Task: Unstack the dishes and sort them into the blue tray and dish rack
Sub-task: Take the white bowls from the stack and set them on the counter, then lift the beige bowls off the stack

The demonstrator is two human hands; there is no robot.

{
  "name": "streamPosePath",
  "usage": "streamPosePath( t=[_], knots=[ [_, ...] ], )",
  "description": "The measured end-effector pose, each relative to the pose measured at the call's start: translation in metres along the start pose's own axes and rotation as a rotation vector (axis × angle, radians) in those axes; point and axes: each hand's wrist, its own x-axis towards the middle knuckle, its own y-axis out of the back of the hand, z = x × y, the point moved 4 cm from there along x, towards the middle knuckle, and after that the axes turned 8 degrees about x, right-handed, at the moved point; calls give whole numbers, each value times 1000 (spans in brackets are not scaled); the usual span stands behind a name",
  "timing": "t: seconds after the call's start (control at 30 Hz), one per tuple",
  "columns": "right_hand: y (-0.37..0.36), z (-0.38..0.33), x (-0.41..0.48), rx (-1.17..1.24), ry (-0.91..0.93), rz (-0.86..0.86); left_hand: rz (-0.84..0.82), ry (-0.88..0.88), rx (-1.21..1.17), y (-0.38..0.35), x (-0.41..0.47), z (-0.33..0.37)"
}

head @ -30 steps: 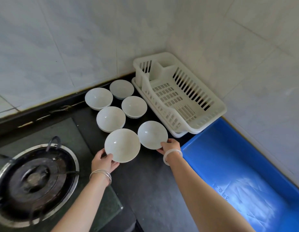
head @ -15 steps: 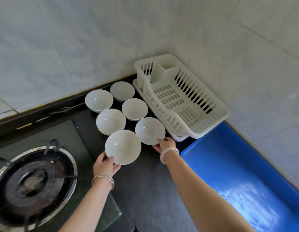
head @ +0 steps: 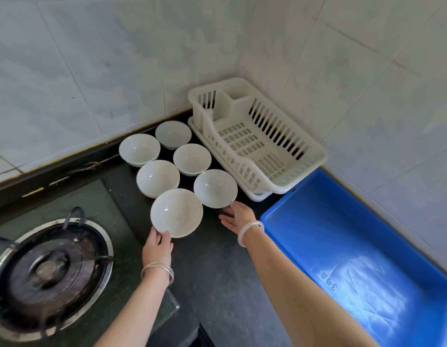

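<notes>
the left hand (head: 157, 246) pinches the front bowl (head: 176, 212) by its near rim, left of the blue tray (head: 330, 234), while the right hand (head: 238, 216), fingers straight, lies just beside that tray.

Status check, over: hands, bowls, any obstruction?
Left hand grips nearest bowl rim. Right hand open beside right bowl. Dish rack, blue tray hold nothing. Nothing blocking.

Six bowls (head: 191, 159) left of dish rack (head: 257, 139); tray (head: 342, 221) right of them
</notes>
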Motion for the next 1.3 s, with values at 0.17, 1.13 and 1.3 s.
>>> streamPosePath(
  t=[0.17,1.13,1.3],
  knots=[
    [33,8,-32,-188,137,-54,-83,68,169,-8,-26,-24],
    [399,133,-247,-891,497,771,-922,-740,1247,-177,-334,-128],
    [405,130,-245,-902,467,742,-931,-696,1211,-175,-333,-133]
  ],
)
